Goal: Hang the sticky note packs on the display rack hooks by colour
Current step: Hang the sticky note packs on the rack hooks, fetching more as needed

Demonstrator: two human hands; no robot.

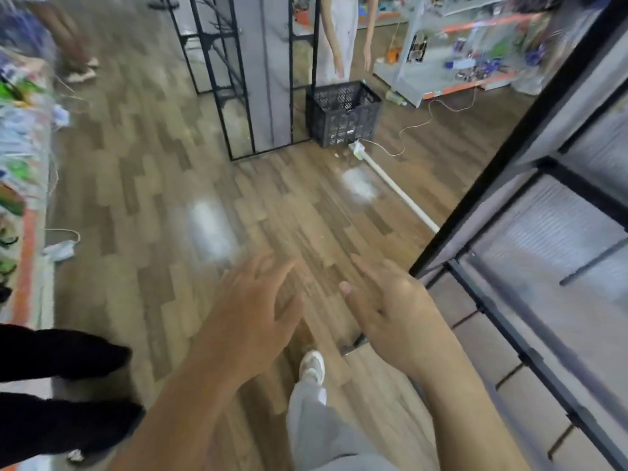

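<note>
Head view: left hand (251,311) & right hand (390,311) both out in front, fingers spread wide, holding nothing, touching nothing, above the wood floor (153,198). Shelf (23,164) at left w/ colourful stuff, too blurry to pick out sticky note packs. Black crate (343,113) far ahead.

Even, bright indoor light. Two white glare patches on the wood floor (210,229). Motion blur throughout, heaviest at the edges. Wide-angle bending on the black frame (509,137).
</note>
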